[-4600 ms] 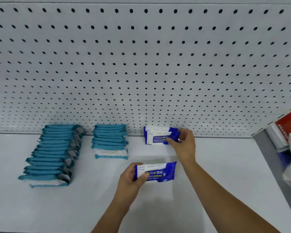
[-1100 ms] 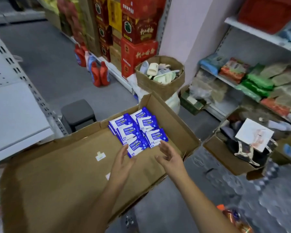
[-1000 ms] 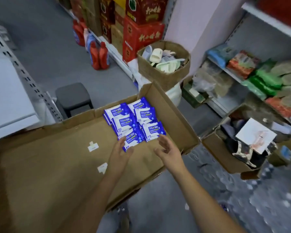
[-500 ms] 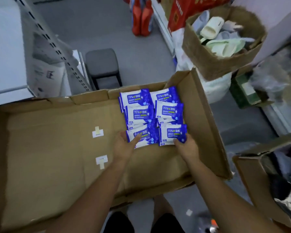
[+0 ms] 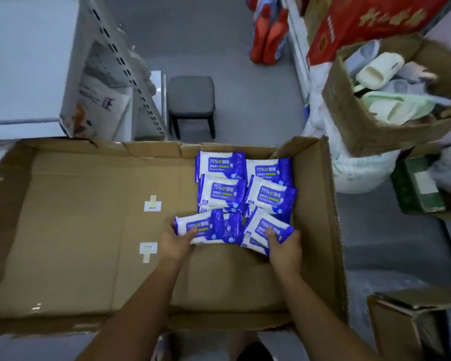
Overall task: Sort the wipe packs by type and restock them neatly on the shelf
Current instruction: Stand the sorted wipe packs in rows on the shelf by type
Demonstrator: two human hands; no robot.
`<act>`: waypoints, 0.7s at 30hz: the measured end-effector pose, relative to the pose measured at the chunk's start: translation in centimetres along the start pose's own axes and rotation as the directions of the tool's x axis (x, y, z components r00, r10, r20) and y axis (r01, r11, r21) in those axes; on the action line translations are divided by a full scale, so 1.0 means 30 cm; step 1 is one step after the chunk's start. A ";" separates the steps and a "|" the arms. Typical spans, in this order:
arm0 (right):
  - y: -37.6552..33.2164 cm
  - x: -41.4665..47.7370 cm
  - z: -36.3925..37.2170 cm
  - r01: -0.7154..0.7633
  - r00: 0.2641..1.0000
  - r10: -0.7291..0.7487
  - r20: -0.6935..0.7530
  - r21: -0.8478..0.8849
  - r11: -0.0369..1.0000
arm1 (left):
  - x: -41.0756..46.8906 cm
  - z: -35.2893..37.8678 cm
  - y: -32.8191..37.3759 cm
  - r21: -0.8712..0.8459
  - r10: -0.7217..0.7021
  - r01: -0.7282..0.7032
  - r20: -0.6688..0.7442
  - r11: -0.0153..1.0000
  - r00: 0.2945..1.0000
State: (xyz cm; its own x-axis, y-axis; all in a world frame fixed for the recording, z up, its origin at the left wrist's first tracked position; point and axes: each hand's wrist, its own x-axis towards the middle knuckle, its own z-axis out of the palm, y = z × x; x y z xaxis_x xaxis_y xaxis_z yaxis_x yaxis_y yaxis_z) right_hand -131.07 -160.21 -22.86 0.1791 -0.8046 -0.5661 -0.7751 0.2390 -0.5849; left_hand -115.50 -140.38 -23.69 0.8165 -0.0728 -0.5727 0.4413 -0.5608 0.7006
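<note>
Several blue-and-white alcohol wipe packs (image 5: 221, 190) lie in two rows in the far right corner of a big open cardboard box (image 5: 76, 230). My left hand (image 5: 175, 242) grips the nearest left pack (image 5: 211, 227) by its left end, thumb on top. My right hand (image 5: 284, 247) grips the nearest right pack (image 5: 263, 230), which is tilted up off the pile. Both packs are still inside the box, next to the others.
The white shelf (image 5: 24, 61) stands at upper left with a slotted upright. A dark stool (image 5: 190, 97) is on the grey floor beyond the box. A carton of slippers (image 5: 391, 95) and red boxes (image 5: 362, 22) crowd the right side. Another cardboard box (image 5: 414, 327) sits at lower right.
I turned from the shelf to the box. My hands reached the nearest two packs and closed round them; the right pack has lifted and tilted since half a second ago.
</note>
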 end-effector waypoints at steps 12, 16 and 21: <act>-0.118 -0.256 -0.016 0.172 0.980 -0.169 0.102 -0.021 0.985 | -0.178 -0.587 -0.075 -0.227 0.009 0.003 0.052 0.974 0.999; -0.080 -0.296 -0.067 0.164 0.986 -0.162 0.026 -0.132 0.978 | -0.256 -0.803 -0.135 -0.296 0.026 -0.012 0.044 0.955 0.999; -0.095 -0.517 -0.029 0.133 0.988 -0.146 0.042 0.228 0.965 | -0.353 -1.021 -0.197 -0.368 0.085 -0.050 0.080 0.928 0.993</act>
State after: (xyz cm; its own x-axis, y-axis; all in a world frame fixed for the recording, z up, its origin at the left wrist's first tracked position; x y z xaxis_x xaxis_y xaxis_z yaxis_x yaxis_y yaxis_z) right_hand -132.17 -148.89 -11.91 0.3159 -0.8073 -0.4986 -0.5859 0.2474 -0.7717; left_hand -115.34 -111.04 -8.74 0.8186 -0.1859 -0.5435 0.5063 -0.2131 0.8356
